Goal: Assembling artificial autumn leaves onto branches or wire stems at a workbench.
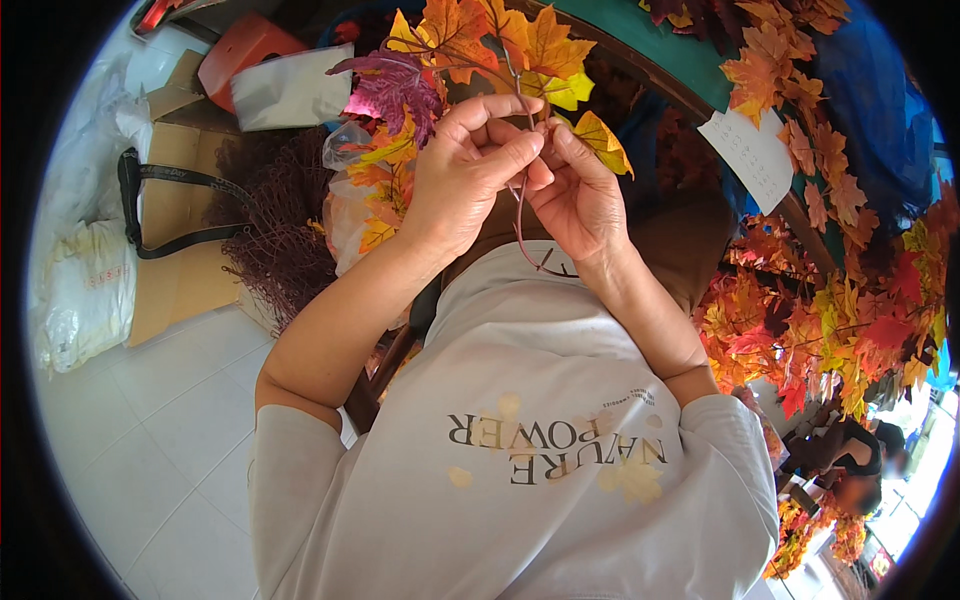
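Both my hands meet at the upper middle, pinching the thin reddish-brown stem (520, 225) of an artificial maple leaf branch. My left hand (462, 178) is closed, its thumb and fingers around the stem. Against it, the fingertips of my right hand (583, 195) are closed on the branch at the same spot; exactly what they pinch there is partly hidden. Above my hands spread orange leaves (548, 48) and a purple leaf (397, 88). One yellow leaf (604, 145) sticks out beside my right fingers. The stem's curved lower end hangs below, over my shirt.
A teal tabletop (690, 45) with a handwritten paper (752, 155) lies ahead. Autumn leaf garlands (840, 310) fill the right. To the left are a bundle of dark purple twigs (275, 220), a cardboard box (180, 205), a black strap and plastic bags. Another person (850, 455) is at lower right.
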The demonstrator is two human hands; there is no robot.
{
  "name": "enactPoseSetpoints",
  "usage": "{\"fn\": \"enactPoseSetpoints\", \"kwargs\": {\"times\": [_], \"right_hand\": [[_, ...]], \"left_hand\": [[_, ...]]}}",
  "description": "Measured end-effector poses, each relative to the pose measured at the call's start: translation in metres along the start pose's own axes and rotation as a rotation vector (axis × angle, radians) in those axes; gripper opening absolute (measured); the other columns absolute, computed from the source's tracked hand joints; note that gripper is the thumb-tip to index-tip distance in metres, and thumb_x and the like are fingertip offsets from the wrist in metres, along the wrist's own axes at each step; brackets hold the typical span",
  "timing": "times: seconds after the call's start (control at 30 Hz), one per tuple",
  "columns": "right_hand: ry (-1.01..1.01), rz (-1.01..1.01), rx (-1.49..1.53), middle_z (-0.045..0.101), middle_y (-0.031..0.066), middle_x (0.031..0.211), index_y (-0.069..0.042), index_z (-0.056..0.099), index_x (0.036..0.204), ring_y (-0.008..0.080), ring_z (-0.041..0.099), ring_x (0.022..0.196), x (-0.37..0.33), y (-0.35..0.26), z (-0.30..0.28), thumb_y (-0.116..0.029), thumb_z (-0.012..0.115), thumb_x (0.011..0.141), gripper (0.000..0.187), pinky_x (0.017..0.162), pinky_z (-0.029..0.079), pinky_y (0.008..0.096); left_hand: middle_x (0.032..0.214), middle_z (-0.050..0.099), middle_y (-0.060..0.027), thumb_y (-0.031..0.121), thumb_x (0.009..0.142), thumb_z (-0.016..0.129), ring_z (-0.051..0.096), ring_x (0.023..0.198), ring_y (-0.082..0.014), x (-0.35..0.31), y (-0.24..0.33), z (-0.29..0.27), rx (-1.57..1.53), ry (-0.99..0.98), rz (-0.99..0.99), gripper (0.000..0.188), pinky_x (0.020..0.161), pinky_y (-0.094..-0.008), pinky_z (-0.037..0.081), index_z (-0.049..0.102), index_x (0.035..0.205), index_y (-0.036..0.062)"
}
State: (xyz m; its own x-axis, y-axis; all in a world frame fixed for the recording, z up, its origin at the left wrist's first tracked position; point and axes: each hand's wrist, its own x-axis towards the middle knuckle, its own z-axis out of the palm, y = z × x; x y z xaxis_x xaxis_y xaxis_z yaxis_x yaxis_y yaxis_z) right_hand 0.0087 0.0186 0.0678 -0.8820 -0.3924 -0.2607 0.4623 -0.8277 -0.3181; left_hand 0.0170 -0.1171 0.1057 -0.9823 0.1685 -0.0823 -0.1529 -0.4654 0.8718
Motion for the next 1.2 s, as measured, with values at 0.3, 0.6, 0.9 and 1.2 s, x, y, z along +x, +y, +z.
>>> {"fn": "enactPoseSetpoints", "kwargs": {"times": [0.3,0.6,0.9,1.2], "right_hand": [[0.035,-0.068,0.027,0.065,0.0072,0.091,-0.003,0.058,0.104,0.0141,0.063,0.081,0.003,0.001,-0.008,-0.009,0.057,0.088,0.016,0.072,0.052,0.0254],[-0.009,-0.066,0.005,0.065,0.0064,0.088,-0.003,0.059,0.102,0.0131,0.062,0.077,0.002,0.002,-0.01,-0.01,0.057,0.089,0.015,0.068,0.053,0.0246],[0.038,-0.023,0.071,0.065,0.0066,0.09,-0.001,0.059,0.1,0.0132,0.062,0.082,0.001,0.002,-0.007,-0.01,0.058,0.088,0.015,0.071,0.053,0.0243],[0.036,0.011,0.115,0.064,0.007,0.091,-0.001,0.06,0.097,0.0134,0.062,0.083,-0.001,0.002,-0.011,-0.011,0.058,0.088,0.014,0.072,0.053,0.0246]], "left_hand": [[0.077,0.06,-0.0042,0.002,0.085,0.059,0.061,0.067,-0.011,0.001,-0.004,0.0,0.008,0.023,-0.014,0.028,0.061,-0.0228,0.051,0.053,0.113,-0.0003],[0.074,0.062,-0.005,0.003,0.085,0.061,0.062,0.065,-0.012,0.001,-0.006,-0.001,-0.011,0.029,-0.022,0.027,0.061,-0.0231,0.051,0.053,0.11,-0.0002],[0.074,0.062,-0.0055,0.003,0.085,0.061,0.063,0.065,-0.012,0.001,-0.006,-0.003,0.002,0.011,-0.03,0.026,0.06,-0.0228,0.051,0.054,0.109,-0.001],[0.077,0.063,-0.007,0.002,0.085,0.061,0.063,0.065,-0.012,0.002,-0.009,-0.001,0.024,0.024,-0.032,0.024,0.06,-0.0229,0.054,0.055,0.107,-0.0023]]}}
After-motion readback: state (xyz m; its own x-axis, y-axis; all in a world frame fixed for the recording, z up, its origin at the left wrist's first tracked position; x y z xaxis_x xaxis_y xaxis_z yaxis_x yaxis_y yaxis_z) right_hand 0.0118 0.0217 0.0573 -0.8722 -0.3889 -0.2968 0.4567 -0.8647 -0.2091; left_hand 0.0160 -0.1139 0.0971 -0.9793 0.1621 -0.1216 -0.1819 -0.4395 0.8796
